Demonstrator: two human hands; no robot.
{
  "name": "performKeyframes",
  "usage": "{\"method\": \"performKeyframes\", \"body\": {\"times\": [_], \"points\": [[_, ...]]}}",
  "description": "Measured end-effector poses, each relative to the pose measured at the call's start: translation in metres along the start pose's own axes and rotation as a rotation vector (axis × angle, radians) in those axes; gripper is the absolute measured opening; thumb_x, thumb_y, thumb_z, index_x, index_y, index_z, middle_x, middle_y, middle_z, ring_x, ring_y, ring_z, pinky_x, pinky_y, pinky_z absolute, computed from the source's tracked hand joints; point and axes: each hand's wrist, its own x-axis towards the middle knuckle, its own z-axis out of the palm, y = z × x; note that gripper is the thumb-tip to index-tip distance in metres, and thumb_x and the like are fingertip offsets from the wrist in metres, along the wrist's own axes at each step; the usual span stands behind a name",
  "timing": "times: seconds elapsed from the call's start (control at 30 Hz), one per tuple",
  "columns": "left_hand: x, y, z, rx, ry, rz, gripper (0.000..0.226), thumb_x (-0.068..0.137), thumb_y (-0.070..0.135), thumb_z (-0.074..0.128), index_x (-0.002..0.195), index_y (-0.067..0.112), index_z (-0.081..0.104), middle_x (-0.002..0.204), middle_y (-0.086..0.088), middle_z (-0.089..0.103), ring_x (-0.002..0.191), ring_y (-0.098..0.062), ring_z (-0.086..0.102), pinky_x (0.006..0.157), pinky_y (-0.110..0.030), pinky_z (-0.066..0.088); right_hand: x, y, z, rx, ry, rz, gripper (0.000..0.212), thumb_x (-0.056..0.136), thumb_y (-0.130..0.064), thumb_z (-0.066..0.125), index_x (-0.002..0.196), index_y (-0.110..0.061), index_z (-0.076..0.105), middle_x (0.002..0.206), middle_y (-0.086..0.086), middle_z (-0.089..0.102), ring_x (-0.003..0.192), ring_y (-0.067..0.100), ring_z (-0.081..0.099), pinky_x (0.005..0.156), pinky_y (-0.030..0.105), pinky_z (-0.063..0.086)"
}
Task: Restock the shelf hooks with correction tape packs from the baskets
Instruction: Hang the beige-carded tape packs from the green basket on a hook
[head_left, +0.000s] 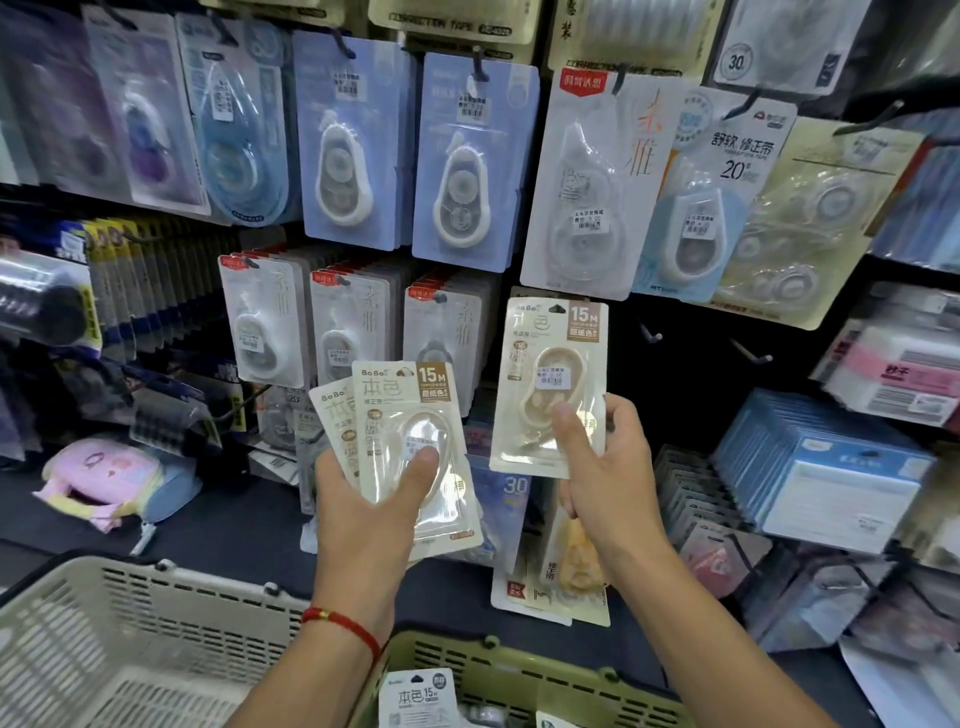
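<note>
Left grip (371, 499) holds a fanned stack of beige carded correction tape packs (410, 441); right grip (597, 467), just beside, lifts one beige carded pack (550, 374) toward the hooks. Below them, a cream slotted plastic basket (130, 623) sits left of an olive slotted plastic basket (519, 675).

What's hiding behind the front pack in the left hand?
Behind the front beige pack in the left hand, at least one more matching pack peeks out at the left. Only its edge shows; whether more are stacked behind is covered.
</note>
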Motion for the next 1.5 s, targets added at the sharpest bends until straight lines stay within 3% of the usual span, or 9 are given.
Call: {"method": "performKeyframes", "body": {"times": [0.17,0.27,0.47,0.6,0.83,1.0,1.13,1.27,1.5], "points": [[0.000,0.000,-0.002,0.023,0.023,0.009,0.058,0.079,0.032,0.090,0.126,0.033,0.057,0.111,0.013,0.075,0.097,-0.007,0.075,0.074,-0.038,0.066,-0.001,0.003,0.006,0.003,0.014,0.015,0.031,0.095,-0.056,0.069,0.116,-0.035,0.058,0.098,-0.005,0.073,0.060,0.003,0.056,0.048,0.020,0.044],[-0.001,0.001,-0.002,0.015,0.015,0.025,0.058,0.079,0.031,0.090,0.126,0.034,0.057,0.109,0.017,0.075,0.095,-0.003,0.074,0.066,-0.028,0.064,0.002,0.008,0.005,0.023,0.010,0.038,0.036,0.097,-0.054,0.067,0.122,-0.030,0.055,0.091,-0.004,0.073,0.050,0.010,0.057,0.044,0.021,0.044],[-0.003,0.002,0.000,0.051,-0.017,0.061,0.057,0.079,0.029,0.090,0.124,0.031,0.056,0.106,0.016,0.074,0.094,-0.001,0.073,0.062,-0.016,0.059,-0.003,0.032,0.001,-0.097,-0.160,0.436,0.054,0.105,-0.042,0.059,0.150,-0.022,0.036,0.112,0.010,0.076,0.078,0.020,0.080,0.086,0.044,0.063],[-0.005,-0.001,0.003,0.083,-0.069,0.076,0.053,0.075,0.032,0.092,0.116,0.036,0.058,0.103,0.021,0.075,0.092,-0.002,0.074,0.072,-0.023,0.060,-0.015,0.026,0.003,-0.155,-0.338,0.263,0.029,0.101,-0.047,0.064,0.118,-0.024,0.070,0.107,0.002,0.076,0.082,0.016,0.077,0.073,0.034,0.065],[-0.008,-0.003,0.007,0.053,-0.120,0.029,0.073,0.052,0.051,0.101,0.111,0.037,0.061,0.104,0.012,0.078,0.095,-0.013,0.077,0.076,-0.037,0.064,-0.026,0.015,0.011,-0.196,-0.436,0.126,0.021,0.092,-0.041,0.077,0.106,-0.025,0.075,0.096,0.006,0.077,0.081,0.019,0.077,0.063,0.031,0.061],[-0.007,0.000,0.006,0.032,-0.190,0.003,0.073,0.055,0.057,0.094,0.117,0.037,0.062,0.109,0.010,0.079,0.100,-0.012,0.077,0.082,-0.035,0.060,-0.023,0.017,0.004,-0.227,-0.337,0.079,0.006,0.100,-0.024,0.070,0.101,-0.023,0.075,0.090,-0.003,0.079,0.079,0.015,0.076,0.063,0.029,0.059],[-0.001,-0.003,0.000,0.012,-0.161,-0.035,0.034,0.085,0.026,0.081,0.108,0.045,0.066,0.106,0.015,0.077,0.097,-0.008,0.076,0.072,-0.025,0.058,-0.024,0.011,-0.009,-0.168,-0.195,0.051,0.008,0.110,-0.027,0.052,0.109,-0.021,0.059,0.090,0.003,0.078,0.056,0.031,0.069,0.042,0.039,0.052],[0.001,-0.006,-0.003,0.056,-0.145,-0.052,0.041,0.089,0.009,0.074,0.113,0.040,0.063,0.102,0.016,0.076,0.090,-0.005,0.075,0.068,-0.024,0.058,-0.018,0.002,-0.017,-0.126,-0.070,0.017,0.008,0.112,-0.026,0.047,0.109,-0.023,0.054,0.089,0.003,0.075,0.041,0.030,0.058,0.033,0.028,0.037],[-0.002,-0.003,-0.002,0.071,-0.107,-0.029,0.043,0.091,0.005,0.070,0.117,0.038,0.062,0.098,0.020,0.076,0.087,-0.002,0.074,0.060,-0.019,0.057,-0.008,-0.001,-0.010,-0.001,-0.037,0.008,0.009,0.110,-0.024,0.051,0.111,-0.021,0.059,0.080,0.009,0.074,0.041,0.020,0.057,0.035,0.020,0.036]]}}
